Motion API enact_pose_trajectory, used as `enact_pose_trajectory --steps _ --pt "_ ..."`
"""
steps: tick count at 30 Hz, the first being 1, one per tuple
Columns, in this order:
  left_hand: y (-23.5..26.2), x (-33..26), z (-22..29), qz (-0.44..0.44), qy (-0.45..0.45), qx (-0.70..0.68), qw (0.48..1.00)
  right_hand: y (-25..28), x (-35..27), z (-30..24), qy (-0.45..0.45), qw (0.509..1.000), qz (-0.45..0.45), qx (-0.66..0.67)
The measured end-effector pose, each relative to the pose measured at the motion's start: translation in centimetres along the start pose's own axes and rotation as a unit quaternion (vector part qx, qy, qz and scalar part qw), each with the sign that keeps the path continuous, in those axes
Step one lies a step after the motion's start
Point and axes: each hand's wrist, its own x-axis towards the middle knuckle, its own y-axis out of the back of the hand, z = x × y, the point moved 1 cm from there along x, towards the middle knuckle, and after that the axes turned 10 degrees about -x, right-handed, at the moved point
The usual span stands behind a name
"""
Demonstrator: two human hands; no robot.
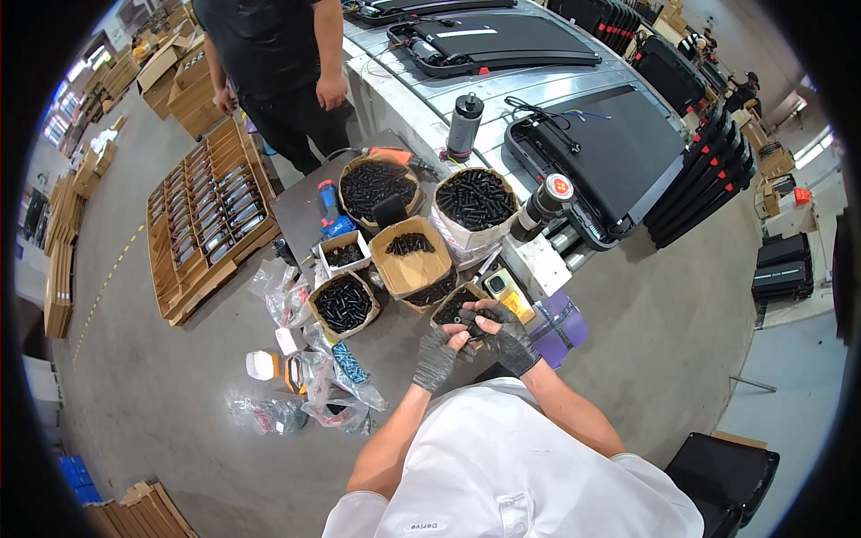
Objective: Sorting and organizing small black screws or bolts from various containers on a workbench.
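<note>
Whether anything is pinched cannot be told, since the curled fingers of the left grip and the right grip, both covered by dark gloves, are brought close together. The small parts are partly hidden by them, heaped in a cardboard box just beyond the fingers on the tabletop. Black surfaces are seen; exact shapes are barely made out.
</note>
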Motion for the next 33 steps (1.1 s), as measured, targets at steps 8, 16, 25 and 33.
enact_pose_trajectory --steps 8,16,25,33 --pt "2.0 0.3 -1.9 0.015 -0.016 -0.065 0.998 0.8 0.0 0.9 -0.028 0.978 0.017 0.205" --pt "1.3 0.0 0.1 0.024 -0.039 0.026 0.999 0.2 -0.9 -0.8 -0.020 0.994 -0.024 0.105" --pt "0.7 -0.1 0.5 0.065 -0.058 0.044 0.995 -0.9 -1.0 -1.4 -0.040 0.997 0.028 0.051" --pt "0.8 0.1 0.6 0.092 -0.050 0.006 0.994 0.3 -0.3 0.0 -0.040 0.995 0.090 0.027"
